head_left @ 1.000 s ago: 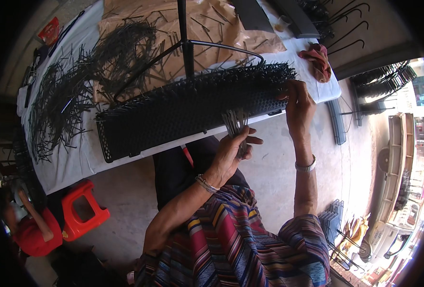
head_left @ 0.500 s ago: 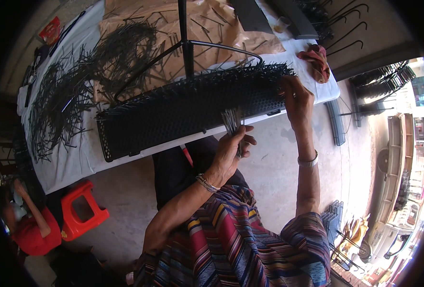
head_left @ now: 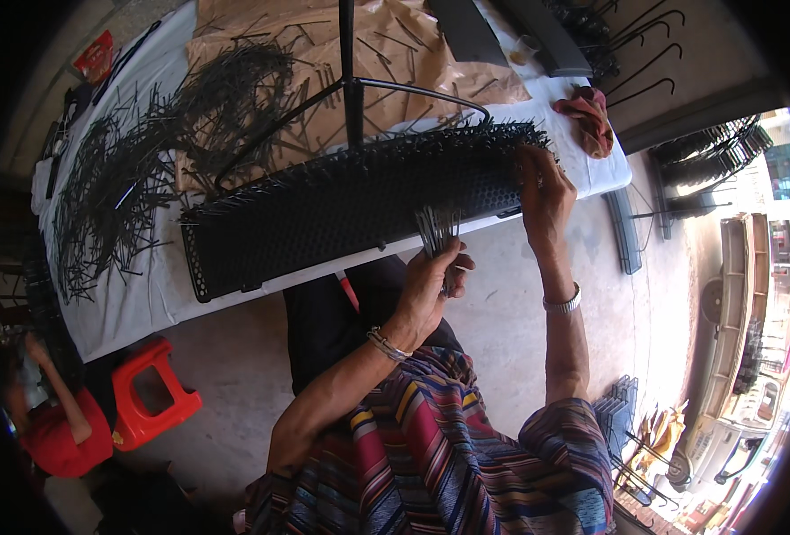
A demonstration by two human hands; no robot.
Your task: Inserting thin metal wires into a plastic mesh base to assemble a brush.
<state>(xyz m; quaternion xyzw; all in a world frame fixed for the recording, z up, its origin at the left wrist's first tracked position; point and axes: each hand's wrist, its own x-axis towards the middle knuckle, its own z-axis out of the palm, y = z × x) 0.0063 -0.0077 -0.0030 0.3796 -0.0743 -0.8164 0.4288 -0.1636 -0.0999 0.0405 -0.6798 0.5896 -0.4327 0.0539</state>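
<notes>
In front of me a long black perforated panel (head_left: pixel 324 227) lies along the near edge of the table. Thin dark strips (head_left: pixel 431 143) stick up in a dense row along its far side. My left hand (head_left: pixel 431 278) is closed round a bundle of thin dark strips (head_left: pixel 437 230), fanned out over the panel's near edge. At the panel's right end, my right hand (head_left: pixel 547 192) has its fingers pinched together beside the outermost strips. Whatever lies between those fingertips is too small to make out.
A black metal frame (head_left: pixel 350 107) stands up behind the panel. Loose strips (head_left: pixel 119 187) are heaped at the left on the white cloth and brown paper (head_left: pixel 315 27). A reddish rag (head_left: pixel 587 120) lies at the right. A red stool (head_left: pixel 159 397) and a person in red (head_left: pixel 65 437) are at lower left.
My right hand has shifted slightly to the left along the panel's right end. The left hand has stayed almost in place with its bundle.
</notes>
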